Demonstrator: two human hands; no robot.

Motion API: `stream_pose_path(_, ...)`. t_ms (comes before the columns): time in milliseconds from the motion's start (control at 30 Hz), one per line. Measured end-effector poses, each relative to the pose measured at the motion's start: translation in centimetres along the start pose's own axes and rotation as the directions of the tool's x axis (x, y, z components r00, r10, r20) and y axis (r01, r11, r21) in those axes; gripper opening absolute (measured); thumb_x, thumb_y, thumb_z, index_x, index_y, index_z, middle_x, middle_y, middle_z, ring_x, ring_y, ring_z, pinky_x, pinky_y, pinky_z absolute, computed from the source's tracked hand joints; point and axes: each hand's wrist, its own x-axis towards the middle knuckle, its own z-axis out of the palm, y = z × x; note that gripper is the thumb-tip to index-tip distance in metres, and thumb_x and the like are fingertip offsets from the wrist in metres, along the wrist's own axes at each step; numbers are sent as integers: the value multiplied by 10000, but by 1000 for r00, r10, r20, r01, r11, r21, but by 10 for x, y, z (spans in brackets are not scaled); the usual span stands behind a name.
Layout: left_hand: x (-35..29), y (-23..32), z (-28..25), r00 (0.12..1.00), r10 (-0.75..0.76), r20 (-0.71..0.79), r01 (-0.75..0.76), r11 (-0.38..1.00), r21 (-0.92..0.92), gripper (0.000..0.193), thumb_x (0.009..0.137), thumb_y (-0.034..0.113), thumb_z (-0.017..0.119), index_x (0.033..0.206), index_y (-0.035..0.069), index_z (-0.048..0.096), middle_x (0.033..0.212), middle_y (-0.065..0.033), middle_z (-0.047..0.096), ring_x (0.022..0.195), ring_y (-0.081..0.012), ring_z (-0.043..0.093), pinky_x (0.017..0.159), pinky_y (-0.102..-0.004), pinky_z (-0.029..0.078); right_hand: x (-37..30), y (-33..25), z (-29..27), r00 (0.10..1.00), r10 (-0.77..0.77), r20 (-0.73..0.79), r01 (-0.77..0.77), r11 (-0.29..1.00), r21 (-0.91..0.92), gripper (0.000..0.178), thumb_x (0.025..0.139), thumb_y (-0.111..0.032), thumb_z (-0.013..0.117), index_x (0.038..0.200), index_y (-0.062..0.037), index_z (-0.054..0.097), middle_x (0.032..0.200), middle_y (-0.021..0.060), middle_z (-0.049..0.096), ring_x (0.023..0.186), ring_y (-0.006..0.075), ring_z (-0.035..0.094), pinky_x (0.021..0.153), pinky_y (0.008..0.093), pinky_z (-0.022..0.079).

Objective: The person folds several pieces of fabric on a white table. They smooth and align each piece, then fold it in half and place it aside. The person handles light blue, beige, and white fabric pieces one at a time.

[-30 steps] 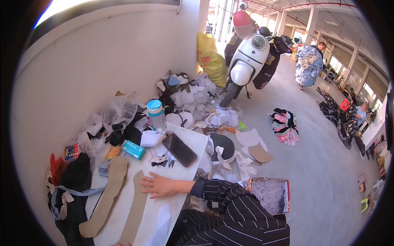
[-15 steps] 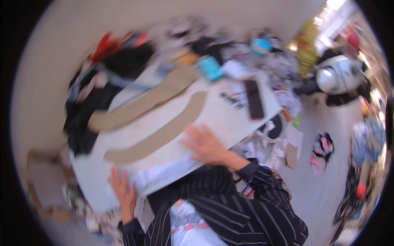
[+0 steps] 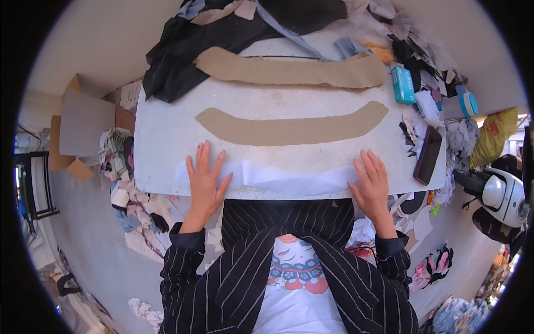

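My left hand (image 3: 206,177) lies flat with spread fingers on the left end of a thin white cloth piece (image 3: 272,179) along the table's near edge. At that cloth's right end rests my right hand (image 3: 371,181), palm down and fingers apart. Neither hand grips anything. Just beyond them a curved tan fabric strip (image 3: 292,129), shaped like a collar or waistband, lies flat on the white table (image 3: 161,145). Farther back is a second tan strip (image 3: 295,72), seemingly a stack with slightly frayed edges, lying close to black cloth (image 3: 178,67).
A dark phone (image 3: 428,156) lies by the table's right edge, behind it a teal box (image 3: 403,84) and fabric scraps. Scrap heaps (image 3: 133,206) cover the floor at left, near an open cardboard box (image 3: 86,125). A white scooter (image 3: 495,192) stands at right.
The view has turned and steadied, with the table now square in front of me. Both hands remain spread on the table; the right one now sits at the white cloth's right end.
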Motion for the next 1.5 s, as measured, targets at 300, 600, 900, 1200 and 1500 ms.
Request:
stream_pose_path(300, -20, -40, -7, 945, -255, -205, 267, 963, 36, 525, 871, 285, 654, 1344, 104, 520, 1499, -188, 342, 1424, -381, 247, 1112, -609, 120, -2, 13, 6, 979, 196, -48, -190, 976, 107, 184, 725, -74, 741, 794, -48, 573, 801, 106, 580, 771, 291, 568, 673, 375, 448)
stream_pose_path(600, -21, -12, -1, 947, -198, -252, 176, 979, -107, 475, 881, 220, 648, 1316, 68, 532, 1469, -174, 391, 1408, -364, 292, 1114, -591, 145, 34, 16, -30, 938, 270, -218, -290, 955, -63, 189, 743, 31, 698, 910, -26, 629, 860, 111, 605, 716, 281, 595, 658, 354, 495)
stream_pose_path(900, -39, -27, -5, 824, -385, -416, 274, 913, -303, 345, 926, 221, 597, 1233, 64, 597, 1333, -135, 553, 1374, -334, 370, 1126, -551, 163, 129, -202, 76, 978, -210, -20, 184, 801, 570, 191, 726, -116, 755, 859, -59, 630, 827, 88, 602, 807, 291, 604, 649, 385, 495)
stream_pose_path(1200, -36, -12, 12, 865, -366, -343, 380, 925, -30, 448, 850, 244, 653, 1274, 117, 585, 1494, -175, 351, 1422, -385, 244, 1106, -639, 88, 131, -211, 116, 959, -281, -34, 272, 883, 383, 70, 785, -101, 672, 815, -83, 612, 809, 73, 568, 800, 276, 596, 630, 385, 497)
stream_pose_path(1500, -36, -14, 15, 855, -377, -356, 394, 919, -27, 445, 899, 212, 567, 1333, 118, 542, 1501, -158, 358, 1427, -350, 252, 1126, -606, 63, 135, -197, 101, 993, -102, -61, 115, 714, 690, 47, 810, -69, 667, 854, -53, 663, 805, 99, 643, 747, 280, 632, 638, 361, 497)
